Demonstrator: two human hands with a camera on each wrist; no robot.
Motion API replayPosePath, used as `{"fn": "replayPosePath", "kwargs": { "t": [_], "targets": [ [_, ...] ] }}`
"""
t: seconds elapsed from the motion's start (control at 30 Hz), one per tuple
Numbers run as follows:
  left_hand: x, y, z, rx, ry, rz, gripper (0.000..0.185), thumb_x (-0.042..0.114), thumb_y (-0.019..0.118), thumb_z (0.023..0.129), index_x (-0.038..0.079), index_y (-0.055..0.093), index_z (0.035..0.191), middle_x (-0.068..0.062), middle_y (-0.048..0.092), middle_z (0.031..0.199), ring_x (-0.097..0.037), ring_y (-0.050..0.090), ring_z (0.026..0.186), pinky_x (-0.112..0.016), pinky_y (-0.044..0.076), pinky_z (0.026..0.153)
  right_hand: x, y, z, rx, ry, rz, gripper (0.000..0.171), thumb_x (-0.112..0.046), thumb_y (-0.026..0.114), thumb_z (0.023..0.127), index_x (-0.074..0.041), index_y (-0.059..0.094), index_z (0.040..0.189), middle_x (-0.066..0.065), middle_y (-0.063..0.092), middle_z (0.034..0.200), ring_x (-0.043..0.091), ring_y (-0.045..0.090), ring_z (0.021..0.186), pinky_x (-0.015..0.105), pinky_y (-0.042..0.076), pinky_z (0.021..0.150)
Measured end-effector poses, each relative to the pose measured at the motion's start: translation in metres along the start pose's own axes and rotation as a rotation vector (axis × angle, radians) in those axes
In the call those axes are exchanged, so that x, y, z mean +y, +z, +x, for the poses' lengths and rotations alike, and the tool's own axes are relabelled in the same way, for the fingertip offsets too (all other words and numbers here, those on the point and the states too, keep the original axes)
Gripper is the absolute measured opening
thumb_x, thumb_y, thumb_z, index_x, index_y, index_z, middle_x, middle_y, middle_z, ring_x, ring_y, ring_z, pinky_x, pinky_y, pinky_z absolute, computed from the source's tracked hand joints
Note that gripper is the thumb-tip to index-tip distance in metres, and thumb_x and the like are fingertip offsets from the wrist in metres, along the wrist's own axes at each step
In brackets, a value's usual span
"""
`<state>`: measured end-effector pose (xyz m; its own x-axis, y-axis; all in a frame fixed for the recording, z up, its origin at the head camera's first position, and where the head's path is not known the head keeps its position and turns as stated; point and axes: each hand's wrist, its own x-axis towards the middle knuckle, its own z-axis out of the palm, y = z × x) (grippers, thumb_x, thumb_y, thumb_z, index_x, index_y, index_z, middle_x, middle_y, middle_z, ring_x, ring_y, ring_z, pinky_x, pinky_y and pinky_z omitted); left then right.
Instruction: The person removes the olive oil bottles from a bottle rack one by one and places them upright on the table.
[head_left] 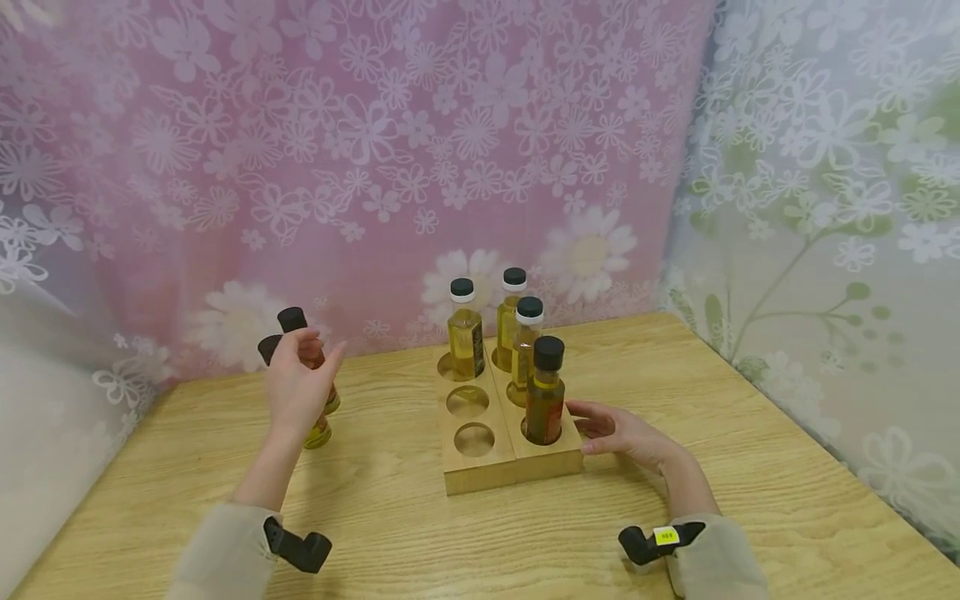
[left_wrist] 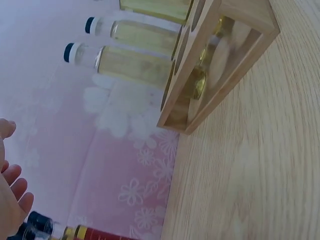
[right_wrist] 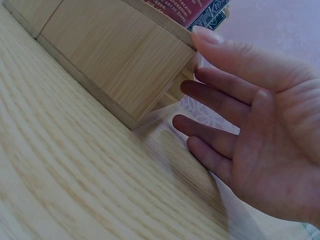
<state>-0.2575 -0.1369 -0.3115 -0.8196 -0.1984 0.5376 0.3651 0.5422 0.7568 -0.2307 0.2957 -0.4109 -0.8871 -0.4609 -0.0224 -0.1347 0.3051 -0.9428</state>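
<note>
On the left, my left hand (head_left: 297,388) is raised beside two dark-capped bottles, a rear bottle (head_left: 292,318) and a nearer bottle (head_left: 318,435), partly hiding both. Its fingers are loosely bent, and the left wrist view shows no bottle inside them. My right hand (head_left: 628,435) touches the right end of a wooden bottle rack (head_left: 480,482), thumb at the top corner and fingers spread along the side. Closest to it stands a dark-capped bottle (head_left: 545,408) with a red label, seated in the front right hole.
Three bottles of yellow liquid with white-collared dark caps stand in the rack: a back left bottle (head_left: 466,337), a back right bottle (head_left: 507,325) and a middle right bottle (head_left: 523,358). Two left holes are bare. A floral curtain (head_left: 375,167) borders the wooden table (head_left: 375,533).
</note>
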Motion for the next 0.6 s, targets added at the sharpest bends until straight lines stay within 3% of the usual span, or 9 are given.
{"fn": "replayPosePath", "kwargs": {
  "t": [0.17, 0.43, 0.6],
  "targets": [
    [0.007, 0.016, 0.003, -0.059, 0.015, -0.023, 0.046, 0.021, 0.069, 0.085, -0.002, 0.05, 0.12, -0.017, 0.054, 0.109, -0.029, 0.049, 0.097, -0.04, 0.041, 0.082, 0.001, 0.0, 0.0, -0.004, 0.001, 0.007, 0.078, -0.019, 0.068, 0.084, 0.001, 0.025, 0.145, 0.024, 0.025, 0.147, 0.045, 0.025, 0.131, 0.058, 0.022, 0.103],
    [0.017, 0.037, 0.011, -0.261, -0.065, -0.014, 0.06, 0.036, 0.068, 0.084, 0.002, 0.045, 0.128, -0.016, 0.052, 0.113, -0.031, 0.05, 0.105, -0.043, 0.043, 0.088, 0.0, 0.001, -0.002, -0.013, -0.01, 0.008, 0.076, -0.016, 0.067, 0.084, 0.003, 0.024, 0.145, 0.025, 0.023, 0.147, 0.046, 0.024, 0.131, 0.058, 0.021, 0.103],
    [0.022, 0.05, 0.017, -0.326, -0.076, -0.015, 0.063, 0.037, 0.068, 0.084, 0.001, 0.044, 0.13, -0.016, 0.053, 0.115, -0.031, 0.052, 0.108, -0.043, 0.043, 0.09, 0.0, 0.0, -0.001, -0.01, -0.011, 0.013, 0.076, -0.016, 0.067, 0.084, 0.003, 0.024, 0.144, 0.025, 0.023, 0.147, 0.045, 0.024, 0.132, 0.057, 0.022, 0.104]
  ]
}}
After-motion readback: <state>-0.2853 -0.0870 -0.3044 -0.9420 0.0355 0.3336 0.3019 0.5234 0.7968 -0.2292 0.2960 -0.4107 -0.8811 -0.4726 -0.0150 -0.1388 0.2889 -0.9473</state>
